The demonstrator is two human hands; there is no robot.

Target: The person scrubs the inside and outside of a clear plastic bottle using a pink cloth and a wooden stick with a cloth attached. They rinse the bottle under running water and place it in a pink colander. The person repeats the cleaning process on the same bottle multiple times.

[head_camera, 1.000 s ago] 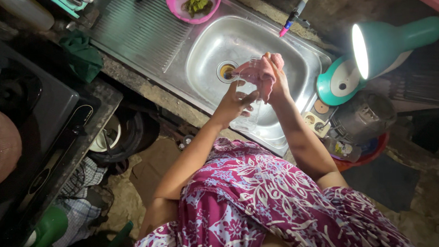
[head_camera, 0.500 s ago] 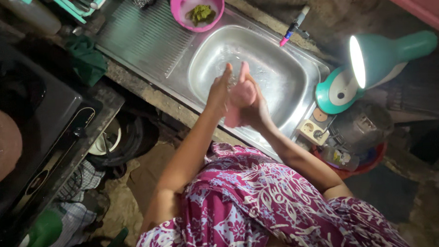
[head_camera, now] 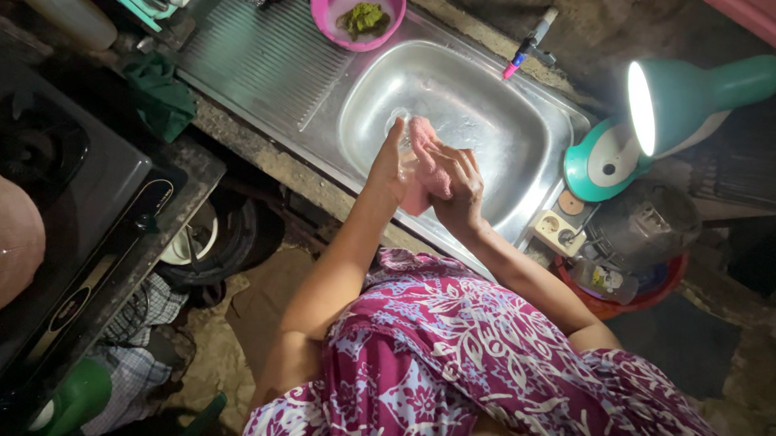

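Head view shows me my patterned purple dress (head_camera: pixel 462 361) nearest, then both forearms reaching over the sink (head_camera: pixel 487 111). My left hand (head_camera: pixel 390 162) and right hand (head_camera: pixel 456 190) are pressed together, clasping a pink cloth (head_camera: pixel 424 156) above the basin; its long axis runs up and away toward the drain, mostly hidden by fingers. Farther off, a pink bowl (head_camera: pixel 329 9) sits on the drainboard, a teal lamp (head_camera: pixel 659 114) glows right, and a tap (head_camera: pixel 528 45) overhangs the far rim.
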